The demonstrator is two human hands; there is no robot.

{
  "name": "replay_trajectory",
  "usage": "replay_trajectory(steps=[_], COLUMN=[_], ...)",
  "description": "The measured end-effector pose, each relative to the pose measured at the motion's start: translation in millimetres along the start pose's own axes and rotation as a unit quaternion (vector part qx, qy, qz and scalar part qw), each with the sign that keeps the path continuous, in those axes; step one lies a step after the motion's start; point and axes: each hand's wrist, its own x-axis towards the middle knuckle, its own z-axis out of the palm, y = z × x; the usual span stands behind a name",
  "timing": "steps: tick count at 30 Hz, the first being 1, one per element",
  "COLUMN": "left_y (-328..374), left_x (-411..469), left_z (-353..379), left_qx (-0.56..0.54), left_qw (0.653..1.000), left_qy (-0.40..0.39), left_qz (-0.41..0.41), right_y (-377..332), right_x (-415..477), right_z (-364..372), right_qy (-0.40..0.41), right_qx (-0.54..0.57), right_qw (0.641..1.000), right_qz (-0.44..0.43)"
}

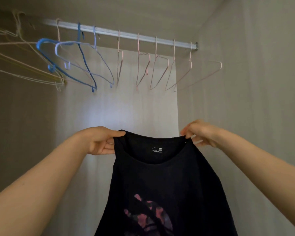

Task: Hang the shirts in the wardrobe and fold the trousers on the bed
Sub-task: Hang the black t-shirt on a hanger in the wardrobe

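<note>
A black shirt [160, 181] with a pink print on its front hangs in front of me, held up by its shoulders. My left hand [100, 142] pinches the left shoulder seam beside the neckline. My right hand [200, 133] pinches the right shoulder seam. A small white label shows inside the collar. Above, the white wardrobe rail [126, 35] runs across the open wardrobe and carries several empty wire hangers: pink ones [144, 68] at the middle and right, a blue one [66, 65] and pale ones to the left.
The wardrobe's pale back panel [117, 108] lies behind the shirt. A grey side wall [245, 99] closes the right, a darker wall [20, 116] the left. Tangled white and yellow hangers [24, 68] crowd the rail's left end.
</note>
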Motion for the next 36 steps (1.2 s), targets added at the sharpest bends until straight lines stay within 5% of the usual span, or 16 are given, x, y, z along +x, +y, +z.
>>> replay_trajectory(steps=[8,15,21,36], left_y=[39,54,62,62], left_x=[43,83,105,112], left_z=[24,36,36,34], left_qx=[-0.013,0.001,0.018,0.054], left_qw=[0.991,0.979,0.970,0.961], left_qy=[0.080,0.142,0.179,0.212], left_qz=[0.108,0.147,0.162,0.170], right_y=[-32,-49,-68,-104], right_x=[63,107,112,133], right_z=[-50,-92,-104,-105], right_qy=[0.229,0.313,0.403,0.254], right_qx=[0.096,0.189,0.151,0.078], right_qw=[0.964,0.918,0.874,0.953], right_qz=[-0.097,-0.153,-0.226,-0.147])
